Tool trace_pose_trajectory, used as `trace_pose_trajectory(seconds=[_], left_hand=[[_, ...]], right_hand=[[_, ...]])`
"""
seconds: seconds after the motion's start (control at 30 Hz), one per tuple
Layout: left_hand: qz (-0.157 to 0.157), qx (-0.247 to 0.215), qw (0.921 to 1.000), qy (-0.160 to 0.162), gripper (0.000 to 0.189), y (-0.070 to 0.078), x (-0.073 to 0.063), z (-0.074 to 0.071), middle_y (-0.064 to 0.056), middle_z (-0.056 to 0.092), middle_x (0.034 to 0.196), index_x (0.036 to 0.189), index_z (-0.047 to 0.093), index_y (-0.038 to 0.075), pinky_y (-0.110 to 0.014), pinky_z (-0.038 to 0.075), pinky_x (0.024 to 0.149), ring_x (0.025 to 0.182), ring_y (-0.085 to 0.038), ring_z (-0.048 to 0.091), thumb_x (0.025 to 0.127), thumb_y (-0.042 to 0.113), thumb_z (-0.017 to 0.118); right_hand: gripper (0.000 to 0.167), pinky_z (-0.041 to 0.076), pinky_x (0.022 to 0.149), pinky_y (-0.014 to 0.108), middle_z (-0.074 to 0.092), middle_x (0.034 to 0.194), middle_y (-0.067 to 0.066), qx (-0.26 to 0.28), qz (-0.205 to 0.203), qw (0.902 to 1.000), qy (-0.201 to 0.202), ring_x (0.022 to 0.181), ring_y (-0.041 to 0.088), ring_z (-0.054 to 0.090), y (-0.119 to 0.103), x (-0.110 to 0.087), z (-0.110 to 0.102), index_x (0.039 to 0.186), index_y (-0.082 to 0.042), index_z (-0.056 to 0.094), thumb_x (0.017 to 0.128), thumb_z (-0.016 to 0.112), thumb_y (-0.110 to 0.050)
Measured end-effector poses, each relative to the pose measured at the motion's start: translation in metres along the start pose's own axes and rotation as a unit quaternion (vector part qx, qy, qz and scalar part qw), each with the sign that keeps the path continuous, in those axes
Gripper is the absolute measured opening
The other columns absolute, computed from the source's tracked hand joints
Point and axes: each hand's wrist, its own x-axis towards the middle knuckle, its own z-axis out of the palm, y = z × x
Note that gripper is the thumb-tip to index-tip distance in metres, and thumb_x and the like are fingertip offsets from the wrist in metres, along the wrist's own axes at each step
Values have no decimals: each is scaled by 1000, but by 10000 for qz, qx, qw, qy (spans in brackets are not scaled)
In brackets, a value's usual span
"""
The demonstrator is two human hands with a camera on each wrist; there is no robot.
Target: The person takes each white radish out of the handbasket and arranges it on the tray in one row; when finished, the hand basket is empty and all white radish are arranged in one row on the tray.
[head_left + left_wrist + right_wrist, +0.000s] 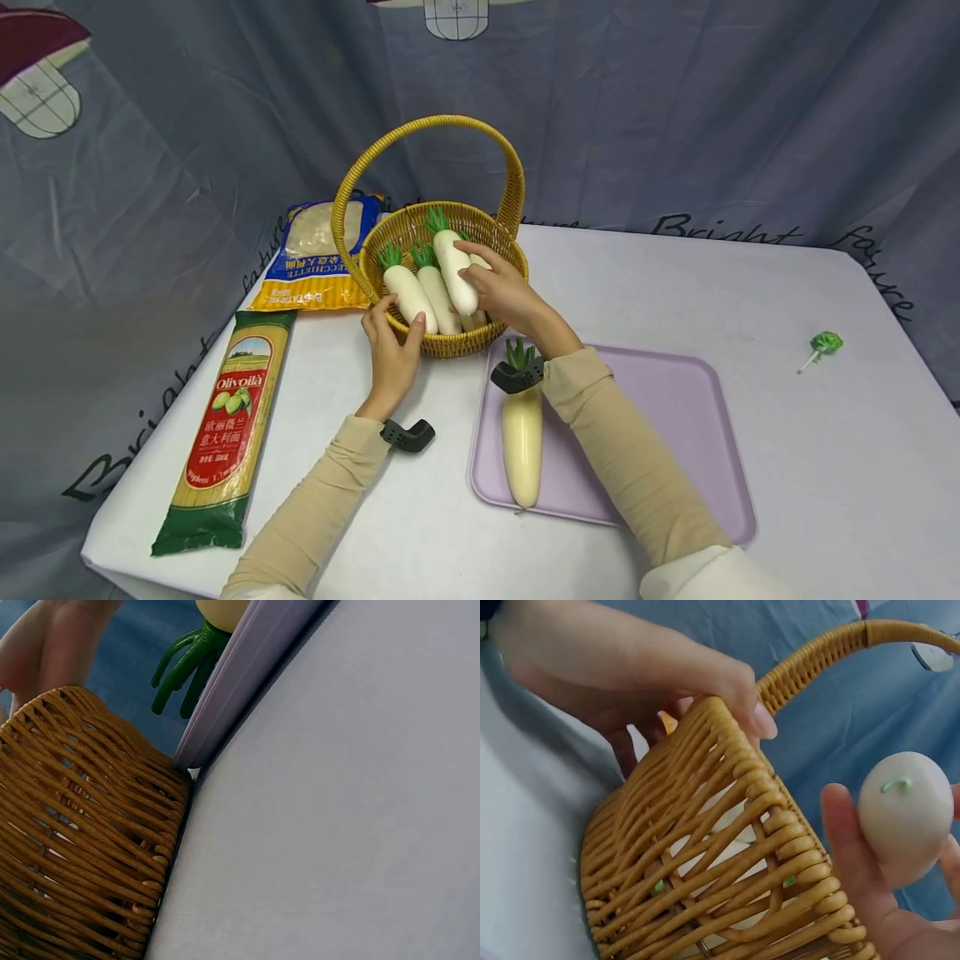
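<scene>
A yellow wicker basket (476,343) with a tall arched handle holds several white radishes with green tops. My left hand (393,362) grips its near-left rim; in the right wrist view the thumb of that left hand (652,671) lies over the rim. My right hand (504,292) holds one white radish (452,262) above the others, between thumb and fingers. From the right wrist camera, this radish (906,814) shows its rounded tip end-on, above the rim. Another radish (522,446), longer and yellowish, lies on a light purple tray (667,400) beneath the right forearm.
Left of the basket are a blue and yellow pasta bag (315,267) and a long spaghetti packet (232,425). A green-wrapped lollipop (825,343) lies far right on the white table (795,467). Grey curtains (637,108) hang behind the table.
</scene>
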Motion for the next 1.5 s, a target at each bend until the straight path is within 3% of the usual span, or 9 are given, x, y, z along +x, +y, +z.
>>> trace_pose_trajectory(seconds=[0.17,0.3,0.43,0.5,0.63,0.77,0.97,1.17,1.5], left_hand=[[-32,-50,10000,-32,50,0,-1,1,-18,24,132,130,31,15,-45,26,106,124,-32,32,88,32,53],[-39,-17,10000,-46,50,0,-1,1,-18,24,132,130,31,15,-45,26,106,124,-32,32,88,33,53],[-42,-13,10000,-12,50,0,-1,0,-17,24,132,130,31,16,-45,27,105,123,-32,32,88,32,53],[-29,-44,10000,-7,50,0,-1,0,-18,24,131,130,31,16,-45,26,105,123,-32,32,88,32,53],[-32,-57,10000,-38,51,0,-1,1,-18,24,131,131,31,15,-45,26,105,124,-32,32,88,32,53],[-26,-6,10000,-30,51,0,-1,1,-17,25,131,131,31,15,-45,27,105,123,-32,32,88,33,53],[-36,-9,10000,-42,50,0,0,1,-17,24,131,130,31,16,-46,26,105,123,-33,32,88,33,52],[-14,-25,9999,-98,51,1,1,1,-17,24,131,131,31,16,-46,26,105,123,-33,32,88,35,52],[-76,-3,10000,-56,51,2,0,-1,-16,24,131,131,31,17,-45,27,105,122,-31,32,88,35,53]], right_hand=[[45,51,71,34,36,133,10,395,-68,9992,55,104,35,53,-1,-8,-7,135,-31,35,94,40,-15],[47,46,80,38,24,140,9,1102,-145,9937,-153,112,29,42,-2,-19,-15,140,-26,26,95,33,-11],[48,44,85,36,14,146,4,1285,-360,9906,-285,114,21,39,-3,-35,-24,140,-21,21,95,32,-8],[47,46,84,32,14,145,0,1176,-450,9915,-314,112,20,42,-3,-46,-29,138,-19,22,94,33,-7],[43,48,80,32,31,129,8,960,-485,9935,-376,98,20,54,-2,-75,-46,133,-21,29,93,35,-5],[41,48,80,29,36,115,11,557,-436,9971,-295,94,17,53,3,-108,-62,129,-24,32,93,39,-5],[43,47,79,24,35,119,10,-766,-162,9968,157,97,7,54,20,-150,-76,125,-25,38,89,52,-8],[49,49,75,25,38,115,16,-1801,76,9835,177,94,7,59,48,-189,-70,126,-14,40,83,63,-11],[51,51,69,25,42,110,19,-1861,-228,9821,-175,88,12,60,79,-220,-49,124,-7,41,81,66,-9]])
